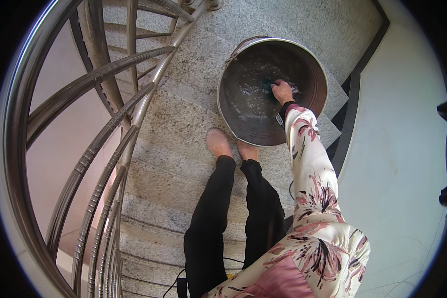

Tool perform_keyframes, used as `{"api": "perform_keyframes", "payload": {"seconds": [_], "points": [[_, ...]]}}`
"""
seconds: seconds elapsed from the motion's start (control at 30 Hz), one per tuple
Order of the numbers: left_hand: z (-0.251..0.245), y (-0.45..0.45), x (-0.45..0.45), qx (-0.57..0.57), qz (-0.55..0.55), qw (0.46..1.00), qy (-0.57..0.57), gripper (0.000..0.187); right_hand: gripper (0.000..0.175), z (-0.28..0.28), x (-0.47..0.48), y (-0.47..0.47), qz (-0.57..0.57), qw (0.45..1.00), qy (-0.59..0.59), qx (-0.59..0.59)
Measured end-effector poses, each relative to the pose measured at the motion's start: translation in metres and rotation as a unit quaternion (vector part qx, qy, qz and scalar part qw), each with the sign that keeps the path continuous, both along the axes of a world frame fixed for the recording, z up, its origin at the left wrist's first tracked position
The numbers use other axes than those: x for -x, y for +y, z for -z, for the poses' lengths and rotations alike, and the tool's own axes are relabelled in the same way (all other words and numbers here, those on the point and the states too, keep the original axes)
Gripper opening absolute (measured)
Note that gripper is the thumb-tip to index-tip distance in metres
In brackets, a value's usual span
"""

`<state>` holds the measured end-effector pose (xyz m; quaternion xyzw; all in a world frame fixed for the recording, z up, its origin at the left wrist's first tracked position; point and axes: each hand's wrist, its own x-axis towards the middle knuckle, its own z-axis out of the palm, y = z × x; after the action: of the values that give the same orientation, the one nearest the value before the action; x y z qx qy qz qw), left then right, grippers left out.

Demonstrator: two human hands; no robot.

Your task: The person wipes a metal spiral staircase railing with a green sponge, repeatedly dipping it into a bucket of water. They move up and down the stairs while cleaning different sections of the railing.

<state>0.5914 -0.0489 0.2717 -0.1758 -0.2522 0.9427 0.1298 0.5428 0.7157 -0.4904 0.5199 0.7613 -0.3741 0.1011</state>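
A large round metal tub (322,111) of murky, rippling water stands on the granite stairs before me. My right hand (282,91) reaches into it, its fingers curled at the water surface around a dark teal cloth or scrubber (267,86), mostly under water, so its kind cannot be told. A black band and a small tag bearing a printed code sit at the wrist, below the cuff of a floral satin sleeve (316,167). A wire-like handle (242,46) rests along the tub's upper left rim. My left hand is out of view.
Curved granite steps (160,178) run down under my feet (218,141), which stand close to the tub. A stainless steel railing (97,76) curves along the left. On the right is a pale wall (395,141) with dark skirting (352,89). A black cable (175,281) lies near my legs.
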Motion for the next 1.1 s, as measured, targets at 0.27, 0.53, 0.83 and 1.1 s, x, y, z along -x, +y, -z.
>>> {"api": "perform_keyframes", "payload": {"seconds": [0.27, 0.53, 0.83, 1.1], "points": [[-0.006, -0.015, -0.01, -0.073, -0.034, 0.997, 0.005, 0.024, 0.032, 0.018, 0.034, -0.041, -0.011, 0.983, 0.069, 0.172], [0.006, -0.004, -0.01, -0.17, -0.067, 0.983, 0.017, 0.024, 0.041, 0.001, 0.02, -0.003, 0.139, 0.985, 0.102, -0.018], [0.008, 0.012, -0.012, -0.253, -0.11, 0.961, 0.037, 0.024, 0.027, 0.041, 0.023, -0.014, 0.197, 0.968, 0.152, -0.034], [0.019, 0.014, -0.007, -0.342, -0.146, 0.927, 0.055, 0.024, 0.029, 0.012, 0.017, 0.009, 0.205, 0.97, 0.08, -0.108]]}}
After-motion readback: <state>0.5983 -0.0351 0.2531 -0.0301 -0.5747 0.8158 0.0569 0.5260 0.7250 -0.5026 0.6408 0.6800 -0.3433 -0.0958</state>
